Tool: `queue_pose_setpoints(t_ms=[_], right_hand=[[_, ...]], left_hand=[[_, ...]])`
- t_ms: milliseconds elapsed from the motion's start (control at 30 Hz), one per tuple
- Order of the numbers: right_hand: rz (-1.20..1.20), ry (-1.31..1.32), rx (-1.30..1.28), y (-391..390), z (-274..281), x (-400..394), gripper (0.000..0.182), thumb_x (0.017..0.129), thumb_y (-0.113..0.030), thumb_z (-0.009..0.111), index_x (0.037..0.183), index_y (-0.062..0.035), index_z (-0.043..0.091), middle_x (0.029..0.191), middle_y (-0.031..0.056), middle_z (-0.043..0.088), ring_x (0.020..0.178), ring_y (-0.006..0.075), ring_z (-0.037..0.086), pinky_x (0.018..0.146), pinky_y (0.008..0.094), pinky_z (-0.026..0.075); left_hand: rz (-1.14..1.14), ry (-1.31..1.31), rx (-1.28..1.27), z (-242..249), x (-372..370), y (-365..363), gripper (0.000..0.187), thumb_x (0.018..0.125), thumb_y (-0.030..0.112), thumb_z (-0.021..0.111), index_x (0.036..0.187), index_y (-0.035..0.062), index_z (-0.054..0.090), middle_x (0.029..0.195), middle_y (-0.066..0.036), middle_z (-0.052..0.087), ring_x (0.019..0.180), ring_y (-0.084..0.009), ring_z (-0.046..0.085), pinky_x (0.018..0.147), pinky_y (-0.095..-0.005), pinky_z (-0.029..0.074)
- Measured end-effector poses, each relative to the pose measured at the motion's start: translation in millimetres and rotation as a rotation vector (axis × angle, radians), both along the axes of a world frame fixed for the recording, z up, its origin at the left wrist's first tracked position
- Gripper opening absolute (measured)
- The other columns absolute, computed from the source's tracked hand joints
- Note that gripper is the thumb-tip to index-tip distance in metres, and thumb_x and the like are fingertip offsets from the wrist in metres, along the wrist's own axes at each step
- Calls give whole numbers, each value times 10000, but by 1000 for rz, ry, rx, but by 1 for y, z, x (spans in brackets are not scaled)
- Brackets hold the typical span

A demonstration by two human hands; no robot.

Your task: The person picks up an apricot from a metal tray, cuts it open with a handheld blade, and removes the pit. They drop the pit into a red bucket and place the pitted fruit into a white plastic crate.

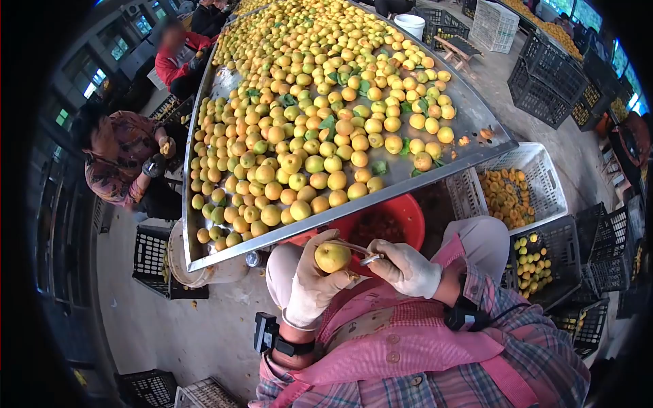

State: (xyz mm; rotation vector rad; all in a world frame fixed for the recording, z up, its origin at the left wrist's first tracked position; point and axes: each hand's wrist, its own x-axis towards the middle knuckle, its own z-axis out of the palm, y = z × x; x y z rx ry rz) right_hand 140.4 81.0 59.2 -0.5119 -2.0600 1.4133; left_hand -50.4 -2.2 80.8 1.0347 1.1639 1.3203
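My left hand (316, 282), in a pale work glove, is closed around a yellow-green apricot (332, 258) above my lap. In my gloved right hand (407, 269) is a small knife (355, 247); its thin metal blade reaches left to the top of the apricot. Just beyond both hands runs the front edge of a metal sorting table (340, 216), heaped with apricots (299, 170) and a few green leaves. Below that edge, a red basin (411, 216) with dark reddish contents stands between my knees.
At right are a white crate (552, 187) of halved apricots and a black crate (564, 262) of whole ones. Two people (119, 160) (178, 58) sit along the table's left side. A pale bucket (183, 262) and a black crate (151, 253) stand under the left corner.
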Motion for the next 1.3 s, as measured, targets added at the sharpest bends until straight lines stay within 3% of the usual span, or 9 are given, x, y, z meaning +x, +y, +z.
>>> queue_pose_setpoints(t_ms=[333,433,533,633,733,833,1233,1267,1300], right_hand=[[-47,57,-52,-3,24,0,239,974,-261,512,997,-23,499,783,160,590,721,384,601,617,418,455],[-145,90,175,-3,21,-6,253,979,-287,495,1011,-36,497,772,157,596,716,379,610,605,428,462],[-109,-65,185,-2,25,-7,295,989,-352,448,1083,-73,460,787,151,619,676,377,622,577,458,470],[-64,-232,204,-4,36,-4,431,988,-312,445,1333,-57,402,993,163,644,763,373,642,638,444,507],[-66,-300,254,-3,34,-5,511,987,-345,436,1436,-128,326,917,181,658,666,372,636,587,461,504],[-40,-330,256,-4,34,-2,527,986,-341,434,1447,-124,301,852,181,654,630,372,628,555,462,496],[-36,-340,189,-6,28,2,504,995,-325,409,1440,-113,308,764,207,628,627,388,619,557,469,490],[-2,-288,50,-1,5,-3,468,1013,-338,393,1413,-98,354,808,149,645,671,300,647,610,412,497],[-15,-283,56,0,-9,-7,468,1013,-338,393,1413,-98,354,808,149,645,671,300,647,610,412,497]], left_hand=[[-125,195,-29,2,0,-5,697,634,105,878,1191,13,470,1059,-42,571,921,-110,545,794,-247,474],[-142,63,-1,0,8,-4,657,643,65,854,1178,11,476,1070,-54,575,953,-121,542,840,-265,459],[-150,-94,-61,10,15,-3,611,664,48,829,1166,14,481,1077,-59,576,983,-128,537,876,-280,445],[-118,147,-30,6,17,-5,566,717,57,799,1177,19,472,1091,-66,575,978,-131,545,861,-279,459],[-129,40,-34,11,20,-5,541,739,54,784,1175,16,468,1076,-65,578,955,-135,560,842,-276,468],[-149,227,0,10,18,-9,559,744,59,784,1191,12,451,1085,-68,576,960,-134,565,830,-265,473],[-168,322,48,2,23,-8,511,759,66,764,1192,7,499,1085,-83,560,963,-186,572,834,-284,472],[-160,-31,-119,7,27,-7,536,770,96,772,1203,7,468,1079,-73,566,953,-158,570,831,-275,477],[-172,-24,-113,6,29,-3,536,770,96,772,1203,7,468,1079,-73,566,953,-158,570,831,-275,477]])
